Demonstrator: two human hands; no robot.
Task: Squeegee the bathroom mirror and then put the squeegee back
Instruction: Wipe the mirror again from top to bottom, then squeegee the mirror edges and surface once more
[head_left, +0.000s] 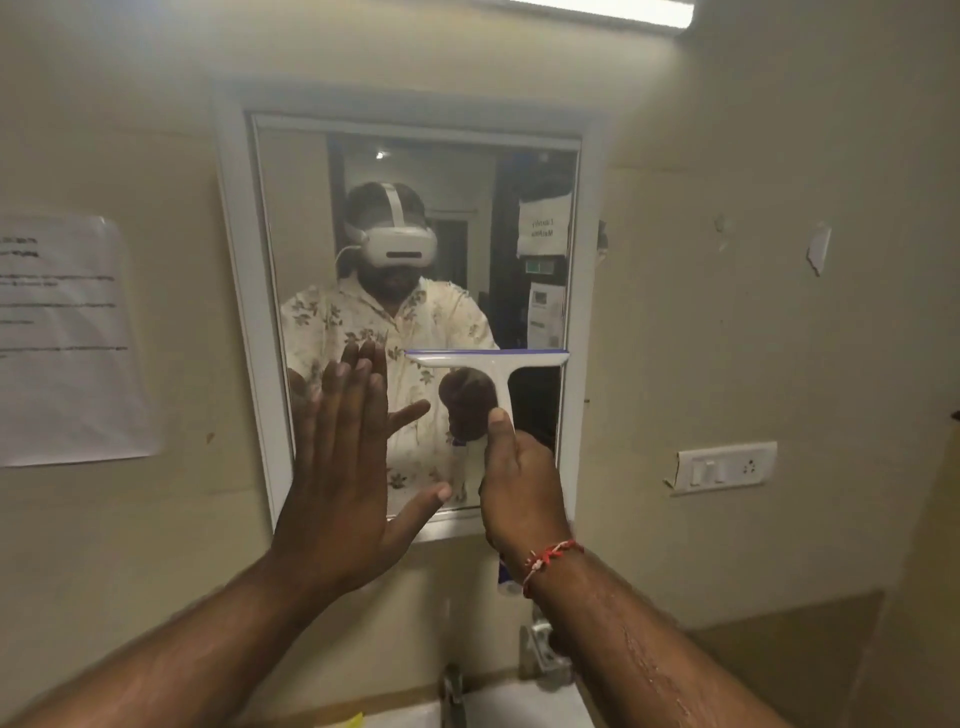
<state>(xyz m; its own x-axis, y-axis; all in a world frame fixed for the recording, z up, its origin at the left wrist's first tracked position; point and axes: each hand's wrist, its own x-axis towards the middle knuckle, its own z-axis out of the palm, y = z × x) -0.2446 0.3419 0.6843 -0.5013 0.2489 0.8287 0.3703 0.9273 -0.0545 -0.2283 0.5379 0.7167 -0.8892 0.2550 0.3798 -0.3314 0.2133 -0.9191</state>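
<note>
Centrally, I see the white-framed rectangular wall mirror mounted on a beige wall. My right hand holds the grip clenched around the stem of the white T-shaped plastic squeegee, thumb lying up the handle; the blue-edged blade lies level against the glass in the lower right quarter of the mirror, its right end just beside the frame. My left hand is released, fingers extended and together, palm pressed flat on the lower left part of the glass and overlapping the bottom frame. A red thread bracelet circles the right wrist. Left of the mirror, a white printed paper sheet is stuck to the wall; right of it sits a white switch-and-socket plate. Below, a metal tap and part of a basin are visible. A tube light glows at the top edge.
</note>
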